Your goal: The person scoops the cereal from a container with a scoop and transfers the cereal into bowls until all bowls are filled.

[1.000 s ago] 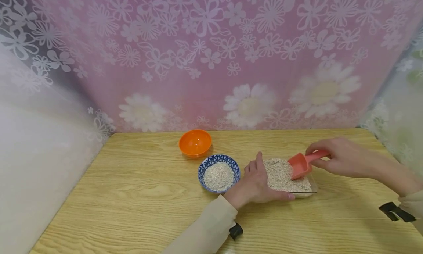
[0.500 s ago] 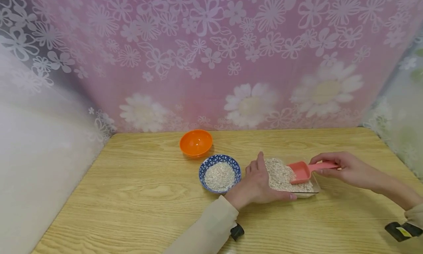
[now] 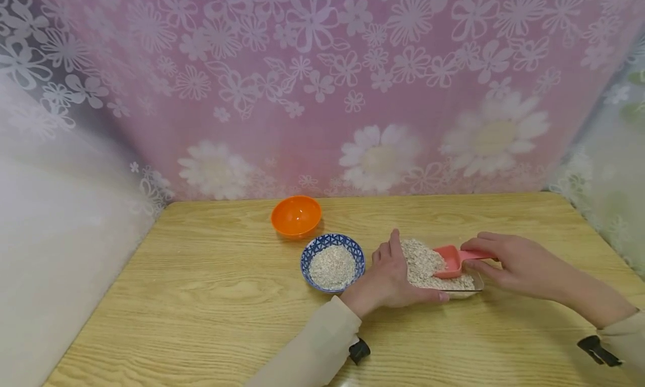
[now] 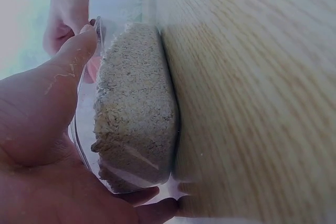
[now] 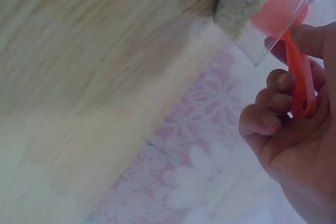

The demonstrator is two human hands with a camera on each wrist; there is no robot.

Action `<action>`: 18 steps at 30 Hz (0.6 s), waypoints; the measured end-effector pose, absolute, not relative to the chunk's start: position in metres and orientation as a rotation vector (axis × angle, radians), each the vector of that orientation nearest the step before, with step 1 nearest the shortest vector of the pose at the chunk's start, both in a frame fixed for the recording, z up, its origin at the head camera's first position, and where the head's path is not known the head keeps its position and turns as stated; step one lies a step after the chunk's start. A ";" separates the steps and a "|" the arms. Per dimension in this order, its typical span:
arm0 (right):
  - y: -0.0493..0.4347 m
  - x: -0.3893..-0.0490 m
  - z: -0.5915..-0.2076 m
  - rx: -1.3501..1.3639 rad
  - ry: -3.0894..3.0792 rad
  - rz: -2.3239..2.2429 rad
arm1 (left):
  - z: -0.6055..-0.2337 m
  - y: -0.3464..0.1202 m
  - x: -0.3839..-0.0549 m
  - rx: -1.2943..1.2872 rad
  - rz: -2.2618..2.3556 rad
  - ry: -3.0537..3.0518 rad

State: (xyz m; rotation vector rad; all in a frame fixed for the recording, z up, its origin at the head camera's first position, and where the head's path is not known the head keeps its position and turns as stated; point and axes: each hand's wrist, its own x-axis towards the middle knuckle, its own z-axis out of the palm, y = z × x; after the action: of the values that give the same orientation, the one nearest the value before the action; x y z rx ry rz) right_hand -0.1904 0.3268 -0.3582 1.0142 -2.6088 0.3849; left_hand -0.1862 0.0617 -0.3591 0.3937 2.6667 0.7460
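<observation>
A clear plastic container (image 4: 84, 114) of oat flakes (image 3: 422, 261) stands on the table. My left hand (image 3: 388, 278) grips its left end, the thumb along the near rim and the fingers round the end wall. My right hand (image 3: 519, 264) holds a pink-red scoop (image 3: 447, 262) by its handle (image 5: 301, 82), thumb and fingers round it. The scoop's front is dug into the flakes, so its tip is hidden. Left of my left hand sits a blue-and-white patterned bowl (image 3: 308, 253) with oat flakes in it.
An orange bowl (image 3: 296, 216) stands behind the patterned bowl, with nothing inside. The wood-grain table (image 3: 201, 297) backs onto a pink flowered curtain (image 3: 282, 146). A white wall (image 3: 60, 208) lies to the left.
My right hand drew the scoop to the right and lowered its handle, then pushed it back left into the flakes. My left hand keeps its hold on the container.
</observation>
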 end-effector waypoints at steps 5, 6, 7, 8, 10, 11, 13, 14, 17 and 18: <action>0.323 -0.195 -0.360 1.092 -2.497 0.287 | -0.359 0.062 -0.186 0.383 0.737 2.670; 0.323 -0.196 -0.361 1.107 -2.481 0.289 | -0.359 0.062 -0.186 0.383 0.736 2.669; 0.323 -0.196 -0.363 1.120 -2.471 0.298 | -0.359 0.062 -0.186 0.384 0.736 2.668; 0.323 -0.196 -0.364 1.130 -2.465 0.307 | -0.360 0.062 -0.186 0.386 0.735 2.668; 0.323 -0.197 -0.367 1.137 -2.462 0.325 | -0.360 0.062 -0.187 0.393 0.740 2.663; 0.323 -0.196 -0.368 1.133 -2.465 0.333 | -0.360 0.062 -0.187 0.398 0.742 2.662; 0.323 -0.195 -0.370 1.115 -2.477 0.358 | -0.361 0.062 -0.187 0.403 0.748 2.662; 0.323 -0.195 -0.371 1.103 -2.488 0.376 | -0.361 0.062 -0.188 0.405 0.757 2.660; 0.325 -0.191 -0.371 1.067 -2.522 0.462 | -0.362 0.062 -0.189 0.410 0.775 2.658; 0.326 -0.190 -0.371 1.050 -2.541 0.504 | -0.362 0.062 -0.189 0.411 0.776 2.658</action>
State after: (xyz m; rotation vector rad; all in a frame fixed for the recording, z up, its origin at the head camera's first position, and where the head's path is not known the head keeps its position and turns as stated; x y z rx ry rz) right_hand -0.1898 0.3256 -0.3709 1.0505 -2.5407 0.5036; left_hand -0.1890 0.0624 -0.3623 0.4114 2.6580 0.7764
